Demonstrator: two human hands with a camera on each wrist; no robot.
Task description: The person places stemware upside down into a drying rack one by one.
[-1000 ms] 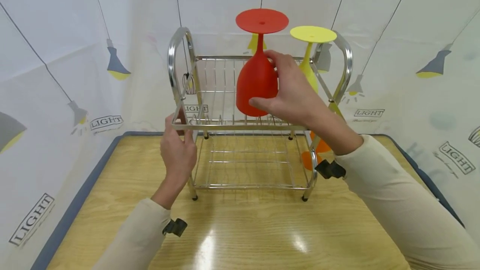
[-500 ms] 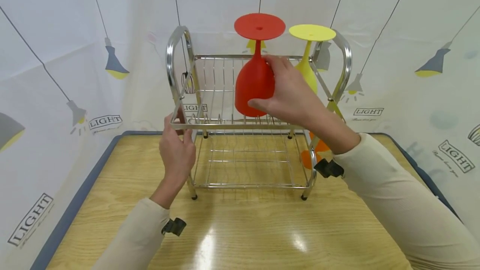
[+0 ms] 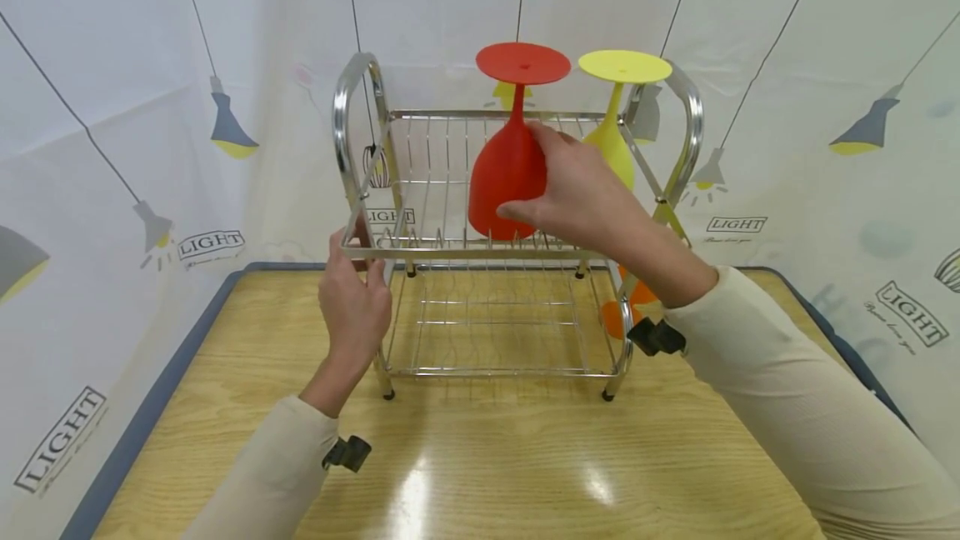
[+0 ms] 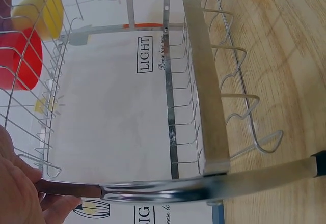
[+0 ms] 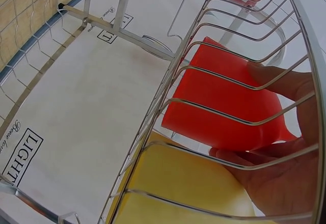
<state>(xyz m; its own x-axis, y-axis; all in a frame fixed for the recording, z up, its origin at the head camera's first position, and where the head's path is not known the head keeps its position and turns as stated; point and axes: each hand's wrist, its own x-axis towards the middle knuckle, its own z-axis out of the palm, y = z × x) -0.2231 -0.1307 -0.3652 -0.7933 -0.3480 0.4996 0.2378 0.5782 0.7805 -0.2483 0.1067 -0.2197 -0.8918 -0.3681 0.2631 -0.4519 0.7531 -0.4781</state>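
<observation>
My right hand [image 3: 581, 182] grips the bowl of a red wine glass [image 3: 507, 177], held upside down over the upper tier of a two-tier metal dish rack [image 3: 480, 254]. In the right wrist view the red glass's rim [image 5: 175, 94] is close against the tier's wires, with my fingers round the bowl. Beside it, to the right, a yellow wine glass [image 3: 617, 144] stands inverted on the same tier. My left hand [image 3: 354, 302] holds the rack's left front post; in the left wrist view thumb and fingers wrap that post [image 4: 76, 189].
Behind the rack's right front post [image 3: 628, 332] shows an orange glass [image 3: 615, 319], partly hidden by my right arm. The rack stands on small black feet [image 3: 609, 396] on a wood-grain table [image 3: 495, 465]. Printed white sheeting [image 3: 285, 148] surrounds the table's back and sides.
The red glass has come down a little onto the upper tier, its foot sinking in view, and my right hand has lowered slightly with it. My left hand keeps its hold.
</observation>
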